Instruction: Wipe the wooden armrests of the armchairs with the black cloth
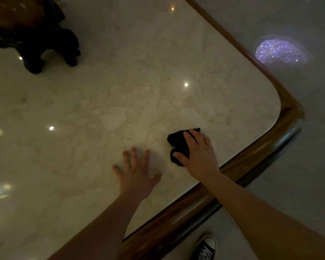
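Observation:
The black cloth (177,142) lies crumpled on a pale marble tabletop (120,102), near the table's front right corner. My right hand (197,152) rests on top of the cloth, fingers curled over it and pressing it to the marble. My left hand (136,173) lies flat on the marble just left of the cloth, fingers spread, holding nothing. No armchair or armrest is in view.
A rounded wooden rim (281,128) borders the table along its right and front sides. A dark carved wooden stand (39,40) bearing a glossy brown object sits at the far left. Grey polished floor (298,184) lies beyond the rim, with a sneaker (204,247) below.

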